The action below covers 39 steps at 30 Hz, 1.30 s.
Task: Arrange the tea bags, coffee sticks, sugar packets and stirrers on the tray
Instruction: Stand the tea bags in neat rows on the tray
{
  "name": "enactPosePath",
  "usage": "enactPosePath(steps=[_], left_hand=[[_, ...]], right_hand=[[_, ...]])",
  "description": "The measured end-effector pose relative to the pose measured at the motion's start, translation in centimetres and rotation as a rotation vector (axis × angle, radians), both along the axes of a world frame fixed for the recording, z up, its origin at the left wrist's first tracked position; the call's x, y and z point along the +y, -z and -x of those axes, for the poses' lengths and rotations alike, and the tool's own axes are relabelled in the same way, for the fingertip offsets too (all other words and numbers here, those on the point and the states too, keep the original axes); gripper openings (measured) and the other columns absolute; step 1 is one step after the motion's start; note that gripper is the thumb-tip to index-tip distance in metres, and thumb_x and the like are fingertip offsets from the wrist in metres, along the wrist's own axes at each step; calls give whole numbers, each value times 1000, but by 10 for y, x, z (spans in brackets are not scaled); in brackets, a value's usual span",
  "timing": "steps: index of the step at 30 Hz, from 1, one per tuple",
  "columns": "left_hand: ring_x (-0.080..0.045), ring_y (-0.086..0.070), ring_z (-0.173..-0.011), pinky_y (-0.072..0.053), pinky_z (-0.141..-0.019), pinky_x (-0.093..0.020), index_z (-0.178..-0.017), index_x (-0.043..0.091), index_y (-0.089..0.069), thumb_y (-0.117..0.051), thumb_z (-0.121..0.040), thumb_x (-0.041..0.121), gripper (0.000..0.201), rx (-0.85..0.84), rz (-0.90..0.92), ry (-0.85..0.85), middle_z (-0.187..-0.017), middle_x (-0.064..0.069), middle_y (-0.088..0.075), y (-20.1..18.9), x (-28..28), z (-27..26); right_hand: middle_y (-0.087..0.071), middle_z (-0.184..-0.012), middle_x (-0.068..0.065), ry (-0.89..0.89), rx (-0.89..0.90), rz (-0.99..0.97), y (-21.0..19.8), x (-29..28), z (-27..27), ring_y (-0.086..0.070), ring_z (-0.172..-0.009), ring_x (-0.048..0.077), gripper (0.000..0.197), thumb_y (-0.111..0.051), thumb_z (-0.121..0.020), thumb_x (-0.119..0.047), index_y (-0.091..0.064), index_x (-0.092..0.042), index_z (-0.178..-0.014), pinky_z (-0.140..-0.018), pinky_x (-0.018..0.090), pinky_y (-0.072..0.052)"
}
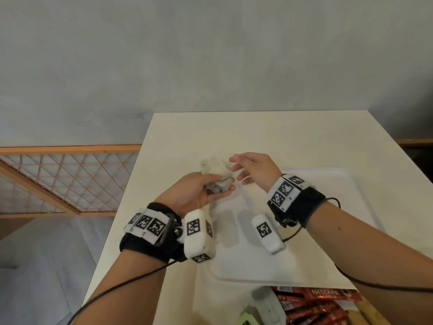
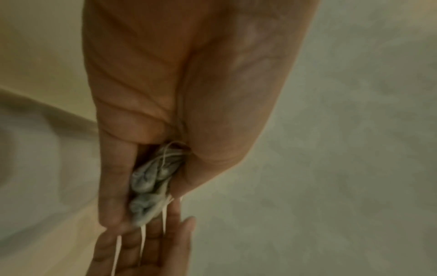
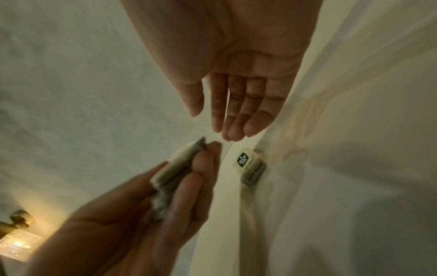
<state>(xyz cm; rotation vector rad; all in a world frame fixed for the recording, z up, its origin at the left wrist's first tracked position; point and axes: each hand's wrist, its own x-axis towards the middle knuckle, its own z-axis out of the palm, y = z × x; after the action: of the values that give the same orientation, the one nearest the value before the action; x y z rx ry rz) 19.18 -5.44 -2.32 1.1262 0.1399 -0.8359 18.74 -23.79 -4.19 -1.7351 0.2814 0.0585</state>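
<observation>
Several tea bags (image 1: 216, 175) bunched in the left hand (image 1: 196, 192), its fingers (image 3: 189, 186) curled round them.
The right hand (image 1: 253, 170), fingers (image 3: 232, 112) straight and empty, should pinch one bag only, above the tray (image 1: 328, 254).

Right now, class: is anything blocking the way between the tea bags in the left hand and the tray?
Nothing visible does. The left hand grips the tea bags above the tray's far left corner; the open right hand hovers beside them, and the tray surface below shows bare.
</observation>
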Motion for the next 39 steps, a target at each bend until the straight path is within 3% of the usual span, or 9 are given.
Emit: enactPosePath(steps=[8,11,14,17,21,25,30,34,39], left_hand=[[-19,-71,-77,-62,-71,-30,-117,1,-63,-56,-95,3,23,-121,-168,70,-97,-15,-73,0,-40,32],[-16,-69,-72,-60,-64,-27,-107,4,-68,-65,-92,9,16,-229,-295,28,-94,-13,-71,-4,-46,37],[-18,-64,-66,-59,-58,-26,-96,0,-67,-68,-90,11,13,-359,-421,-123,-85,-14,-67,-7,-53,41],[-22,-62,-68,-60,-59,-27,-97,-4,-67,-68,-90,12,18,-433,-453,-91,-82,-15,-66,-10,-67,50],[-19,-66,-69,-61,-63,-28,-102,-7,-68,-64,-93,18,27,-468,-426,-98,-85,-15,-67,-11,-81,54],[-15,-67,-69,-60,-61,-26,-102,2,-73,-64,-94,19,22,-493,-390,-135,-80,-9,-70,-9,-82,54],[-15,-65,-59,-61,-61,-29,-91,-2,-67,-69,-90,14,17,-417,-408,-167,-78,-13,-66,-3,-74,40],[-17,-66,-65,-62,-67,-32,-98,-2,-69,-73,-88,20,24,-403,-412,-66,-80,-12,-67,2,-67,34],[-15,-66,-63,-61,-59,-30,-105,0,-67,-71,-90,18,24,-304,-449,-45,-85,-12,-68,18,-51,31]], right_hand=[[-64,-82,5,61,13,-26,-8,-26,54,-57,-55,13,18,-68,-89,-14,-65,-5,-104,-51,26,-52],[-61,-75,4,125,-20,47,-11,-35,65,-57,-58,14,11,-70,-86,-15,-62,-9,-84,-52,25,-50],[-63,-70,4,195,-37,191,-12,-42,71,-61,-63,21,23,-71,-84,-19,-55,-14,-69,-58,31,-52],[-64,-72,0,175,-50,399,-14,-39,76,-63,-70,24,22,-69,-83,-21,-54,-17,-68,-66,36,-52],[-58,-66,-12,129,-128,509,-16,-31,82,-54,-64,9,14,-66,-84,-20,-59,-19,-72,-62,28,-42],[-58,-84,-9,50,-207,646,-16,-26,86,-55,-74,12,8,-62,-87,-20,-64,-19,-79,-69,26,-41],[-65,-84,-9,86,-239,537,-11,-36,81,-56,-69,2,8,-67,-85,-21,-74,-23,-82,-68,20,-42],[-63,-77,-5,167,-147,333,1,-47,66,-61,-67,15,13,-73,-83,-32,-68,-27,-94,-66,26,-49],[-65,-69,0,-12,-21,219,16,-45,44,-61,-62,13,9,-71,-86,-16,-73,-20,-78,-64,26,-53]])
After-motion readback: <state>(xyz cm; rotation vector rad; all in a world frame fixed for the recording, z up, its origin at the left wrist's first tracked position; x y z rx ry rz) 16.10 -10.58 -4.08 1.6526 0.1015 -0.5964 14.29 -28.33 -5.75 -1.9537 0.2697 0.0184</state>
